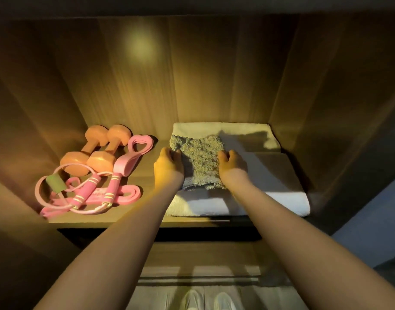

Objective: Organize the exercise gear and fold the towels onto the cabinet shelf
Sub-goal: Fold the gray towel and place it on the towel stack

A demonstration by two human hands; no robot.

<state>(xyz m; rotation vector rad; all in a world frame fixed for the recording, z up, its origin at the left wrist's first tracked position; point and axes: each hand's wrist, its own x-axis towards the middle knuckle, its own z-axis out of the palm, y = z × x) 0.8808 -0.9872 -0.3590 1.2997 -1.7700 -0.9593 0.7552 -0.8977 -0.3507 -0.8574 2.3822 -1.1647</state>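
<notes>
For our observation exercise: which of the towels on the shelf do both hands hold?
The small grey towel on top: left hand and right hand hold its two sides. The larger white towel lies beneath it.

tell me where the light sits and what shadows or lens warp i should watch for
Head view: warm light from above leaves a soft glare spot on the back panel; head view: the left hand and right hand throw dark shadows across the grey towel and white towel; head view: the wide lens bows the cabinet walls.
</notes>
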